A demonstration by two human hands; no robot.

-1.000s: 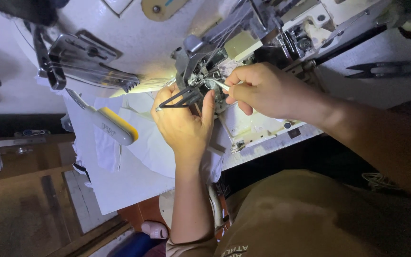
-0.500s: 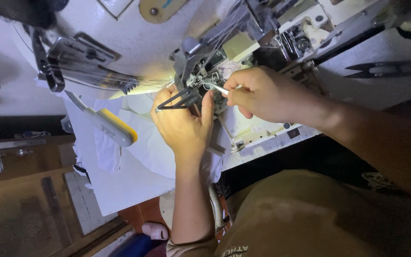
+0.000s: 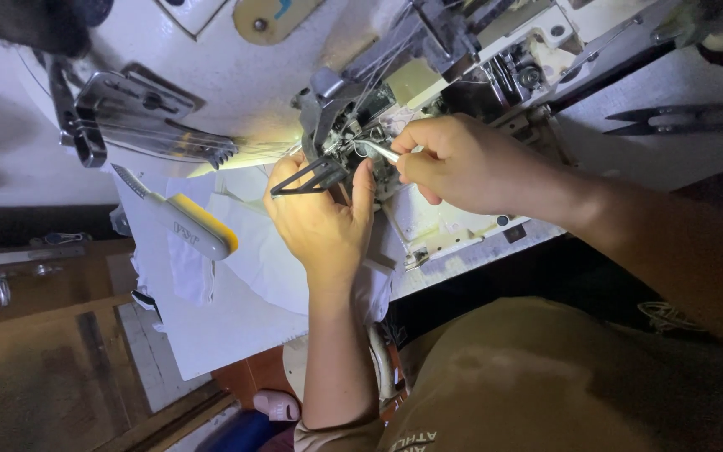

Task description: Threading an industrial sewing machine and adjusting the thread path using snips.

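Head view: at a sewing machine (image 3: 236, 75), the right hand (image 3: 470, 163) pinches metal tweezers (image 3: 376, 151), their long axis near level, tips pointing left into the needle mechanism (image 3: 340, 138). The left hand (image 3: 320, 222) grips black scissors (image 3: 303, 177) just below, over white fabric (image 3: 253, 251).

**Labels and plates on the sewing machine**

No packages, signs or screens are seen. A tan, rounded label plate (image 3: 271, 14) with a blue mark and a small screw is fixed on the white machine body at the top edge. Just left of it, the corner of a pale rectangular label (image 3: 192, 10) is cut off by the frame. Light lettering is printed on the olive shirt (image 3: 416, 440) at the bottom.
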